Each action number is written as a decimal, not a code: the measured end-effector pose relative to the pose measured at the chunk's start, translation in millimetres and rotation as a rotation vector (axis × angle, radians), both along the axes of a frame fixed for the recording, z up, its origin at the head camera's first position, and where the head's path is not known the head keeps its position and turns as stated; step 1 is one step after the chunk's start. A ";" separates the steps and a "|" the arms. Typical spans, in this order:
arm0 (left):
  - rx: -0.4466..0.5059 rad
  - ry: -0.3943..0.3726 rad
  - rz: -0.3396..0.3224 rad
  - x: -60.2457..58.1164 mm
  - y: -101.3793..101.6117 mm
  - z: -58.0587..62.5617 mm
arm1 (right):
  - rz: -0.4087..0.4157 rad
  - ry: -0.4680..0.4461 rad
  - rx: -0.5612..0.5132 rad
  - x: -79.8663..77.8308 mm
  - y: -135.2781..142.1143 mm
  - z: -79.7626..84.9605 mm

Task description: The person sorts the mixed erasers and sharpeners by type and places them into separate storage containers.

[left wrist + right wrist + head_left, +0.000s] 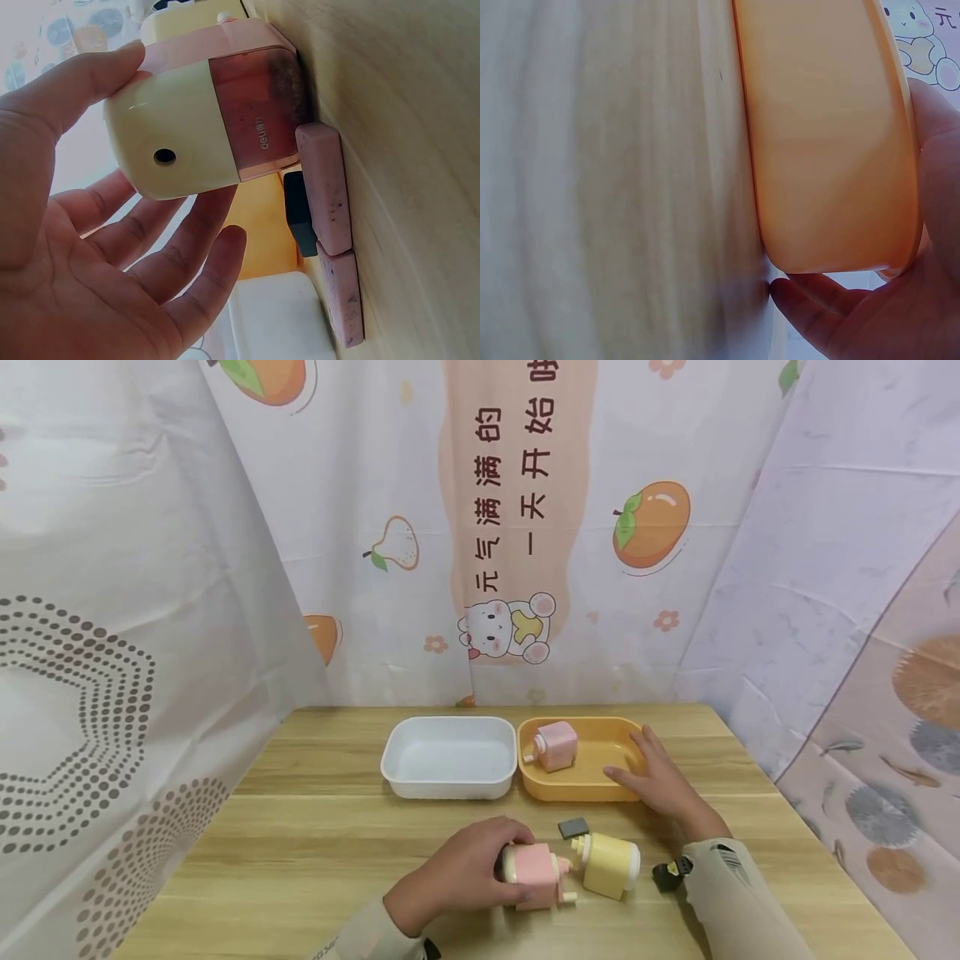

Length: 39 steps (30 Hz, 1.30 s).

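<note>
Pink blocks [325, 187]: seen only in the left wrist view, near the front sharpener's base; in the head view the left hand [472, 864] seems to cover them.
Front sharpener [534, 868]: pink and cream, in the left hand over the near part of the table [322, 827]; its cream face is mostly masked from above, and whether its base touches the wood is hard to tell.
Left hand: thumb on one side of the front sharpener, fingers bent round the other, some of them hidden behind it.
Right hand [660, 777]: holds the orange tray [603, 753] by its right end, thumb over the rim, fingers outside; the fingertips are partly concealed.
Sleeves [731, 893]: two, both cut off by the lower edge.
Sharpeners: three; the front one, a yellow sharpener [609, 862] just to its right, and a rear sharpener [557, 746], pink, at the left end inside the orange tray.
Blocks: three; two pink, end to end, and one grey block [573, 827] between the yellow sharpener and the orange tray.
Trays: two, side by side; the white tray [450, 760] is on the left.
Curtain [360, 460]: fruit-printed, behind the table.
Black device [669, 874]: at the right wrist, beside the yellow sharpener.
</note>
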<state>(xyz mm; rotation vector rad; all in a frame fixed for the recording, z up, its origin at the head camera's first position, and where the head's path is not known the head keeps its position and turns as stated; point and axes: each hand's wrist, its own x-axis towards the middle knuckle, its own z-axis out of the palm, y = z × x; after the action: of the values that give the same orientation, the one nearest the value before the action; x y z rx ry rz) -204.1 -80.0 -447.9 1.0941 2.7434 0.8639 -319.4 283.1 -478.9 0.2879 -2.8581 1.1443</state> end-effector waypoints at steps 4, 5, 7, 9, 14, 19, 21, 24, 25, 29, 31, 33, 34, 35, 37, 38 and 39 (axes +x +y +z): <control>-0.012 -0.008 0.013 -0.2 -0.2 1.3 | 0.000 -0.002 -0.003 0.1 -1.8 1.0; -0.014 -0.007 0.015 0.1 -0.3 1.5 | 0.001 -0.002 -0.001 0.1 -2.1 0.9; -0.016 0.002 0.019 0.7 -0.4 1.7 | 0.002 0.001 0.001 0.4 -2.7 0.7; -0.018 0.014 0.023 1.1 -0.4 1.3 | 0.004 0.000 0.002 0.8 -3.0 0.4; -0.020 0.046 0.028 1.7 0.1 0.8 | 0.005 -0.002 -0.006 0.5 -3.1 -0.9; -0.021 0.092 0.018 1.1 1.0 -0.8 | 0.000 -0.005 -0.010 -0.7 -1.4 -4.7; -0.019 0.111 0.016 1.1 1.3 -1.7 | -0.001 -0.007 -0.010 -0.6 -0.8 -5.7; -0.014 0.135 0.015 1.0 1.8 -2.6 | 0.001 -0.008 -0.010 -0.6 -0.7 -5.8; -0.010 0.138 0.014 1.1 1.9 -2.7 | 0.001 -0.008 -0.010 -0.8 -0.7 -5.7; 0.003 0.155 0.011 1.1 2.7 -2.4 | 0.000 -0.006 -0.008 -1.2 -0.2 -5.3; 0.010 0.162 0.012 1.5 3.0 -1.5 | -0.001 -0.005 -0.004 -0.9 0.3 -4.8; 0.014 0.172 0.015 1.8 3.3 0.1 | 0.000 -0.003 -0.001 -0.4 0.4 -3.9; 0.017 0.178 0.017 1.9 3.4 0.9 | 0.000 -0.003 0.000 0.0 0.4 -3.3; 0.020 0.185 0.020 1.8 3.6 1.7 | 0.001 -0.001 -0.001 0.2 0.3 -2.9; 0.024 0.201 0.023 1.6 3.9 3.6 | 0.001 0.004 -0.001 0.4 0.3 -2.4; 0.028 0.209 0.025 1.2 4.1 4.3 | 0.003 0.007 -0.001 0.3 0.2 -2.3; 0.034 0.219 0.026 0.7 4.2 4.9 | 0.004 0.009 -0.001 0.1 0.2 -2.5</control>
<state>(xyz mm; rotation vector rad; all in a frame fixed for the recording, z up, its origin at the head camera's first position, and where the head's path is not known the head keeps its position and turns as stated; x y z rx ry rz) -203.3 -75.8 -443.0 1.2308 2.9342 0.8433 -319.3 283.3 -481.3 0.2977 -2.8508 1.1421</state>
